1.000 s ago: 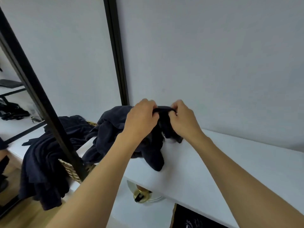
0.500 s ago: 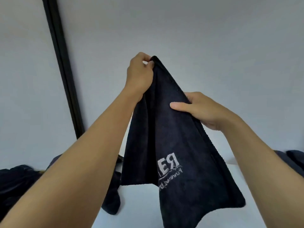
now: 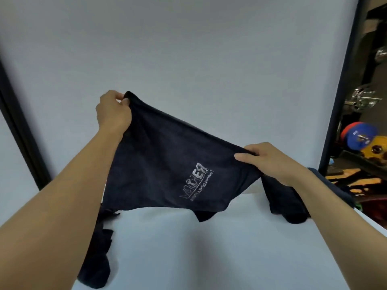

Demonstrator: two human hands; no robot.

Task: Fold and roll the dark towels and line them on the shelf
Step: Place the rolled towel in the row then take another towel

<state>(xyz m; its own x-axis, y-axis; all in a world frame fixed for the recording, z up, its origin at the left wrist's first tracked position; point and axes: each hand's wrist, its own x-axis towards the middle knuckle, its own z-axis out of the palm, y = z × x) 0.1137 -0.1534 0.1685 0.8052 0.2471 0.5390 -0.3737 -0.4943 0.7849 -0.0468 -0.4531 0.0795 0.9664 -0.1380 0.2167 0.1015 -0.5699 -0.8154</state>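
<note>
A dark navy towel (image 3: 167,164) with a white printed logo hangs spread in the air above the white shelf top (image 3: 199,248). My left hand (image 3: 113,114) pinches its upper left corner, held high. My right hand (image 3: 270,160) grips the top edge further right and lower, so the towel slants down to the right. Its lower edge hangs just above the shelf. More dark towels (image 3: 96,258) lie crumpled under my left forearm, and another dark towel (image 3: 287,208) lies behind my right wrist.
A plain pale wall (image 3: 188,49) fills the background. Black vertical frame bars stand at the left (image 3: 18,130) and right (image 3: 343,91). Beyond the right bar are coloured weight plates (image 3: 360,137) and gym gear.
My hands lifted one towel off the pile and pulled apart. The right hand slid along the top edge to the right, spreading the towel wide. The view swung right.
</note>
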